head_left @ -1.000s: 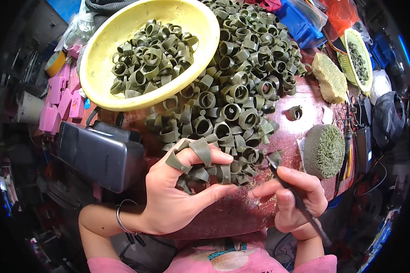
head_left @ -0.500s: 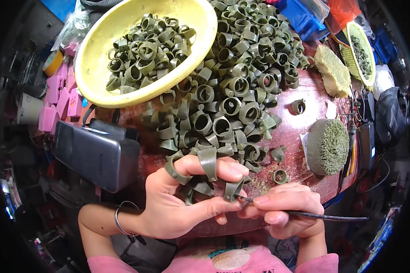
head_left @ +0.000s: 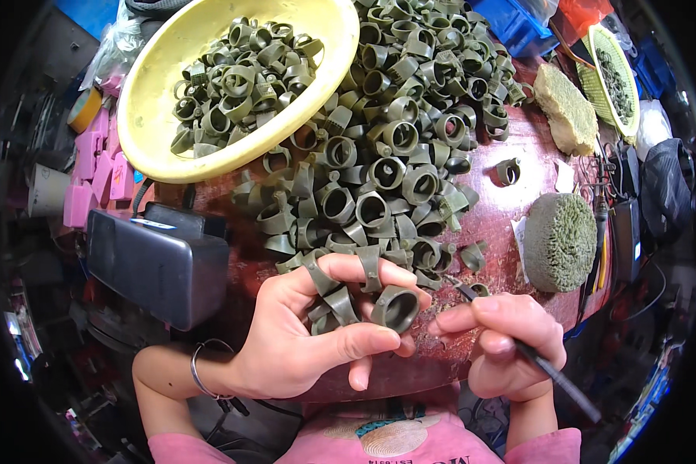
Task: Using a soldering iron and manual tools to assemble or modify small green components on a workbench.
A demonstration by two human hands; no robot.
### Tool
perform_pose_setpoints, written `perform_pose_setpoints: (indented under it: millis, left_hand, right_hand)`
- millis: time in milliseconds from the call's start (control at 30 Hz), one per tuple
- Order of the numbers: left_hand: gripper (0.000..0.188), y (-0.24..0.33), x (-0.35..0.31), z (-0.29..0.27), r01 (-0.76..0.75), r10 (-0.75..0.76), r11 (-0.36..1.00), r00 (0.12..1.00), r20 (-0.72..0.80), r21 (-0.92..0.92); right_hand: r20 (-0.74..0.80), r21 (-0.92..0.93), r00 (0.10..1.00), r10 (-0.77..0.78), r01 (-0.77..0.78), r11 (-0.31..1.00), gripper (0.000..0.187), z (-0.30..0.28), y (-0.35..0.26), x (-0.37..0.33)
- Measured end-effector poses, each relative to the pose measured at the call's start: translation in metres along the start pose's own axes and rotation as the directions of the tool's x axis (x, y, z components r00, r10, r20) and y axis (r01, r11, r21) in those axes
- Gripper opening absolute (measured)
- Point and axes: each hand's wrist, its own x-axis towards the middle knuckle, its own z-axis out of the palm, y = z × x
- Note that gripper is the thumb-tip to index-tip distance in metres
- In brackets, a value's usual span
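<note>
The work appears partway through at most: one green ring [head_left: 398, 308] is in hand, a big pile [head_left: 387, 174] of similar rings lies just beyond the left hand [head_left: 305, 332], and a smaller lot sits in the bowl [head_left: 148, 135], farther out and to that hand's left. Which of the two lots is finished cannot be told, nor whether the held ring is. That ring rests at the fingertips of the left hand, pinched near the thumb tip, its hole facing up; the fingers are curled, with other rings [head_left: 317, 272] looped over them or tucked behind the thumb. The right hand [head_left: 518, 340], just to the ring's right, is closed in a pencil-like grip on a dark slim tool [head_left: 568, 390], whose tip points away over the worktop [head_left: 479, 182], apart from the held ring. A loose ring [head_left: 473, 255] lies just beyond the right hand.
</note>
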Motion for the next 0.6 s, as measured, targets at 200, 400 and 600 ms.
perform_pose_setpoints:
  millis: [200, 400, 600]
  left_hand:
    - [0.039, 0.0013, 0.0019, 0.0015, 0.105, -0.106, 0.979, 0.994, 0.003, -0.172]
    - [0.039, 0.0040, 0.0046, 0.0037, 0.174, -0.172, 0.959, 0.985, 0.030, -0.225]
    - [0.039, 0.0036, 0.0033, 0.0015, 0.142, -0.143, 0.976, 0.990, 0.008, -0.167]
  right_hand:
    - [0.140, 0.176, 0.990, -0.022, -0.003, 0.984, 0.017, -0.0049, -0.0027, 0.0006]
    - [0.125, 0.166, 0.992, -0.022, 0.000, 0.986, 0.026, -0.0053, 0.0000, -0.0020]
    - [0.130, 0.222, 0.991, -0.045, 0.015, 0.975, 0.027, -0.0056, 0.0022, 0.0003]
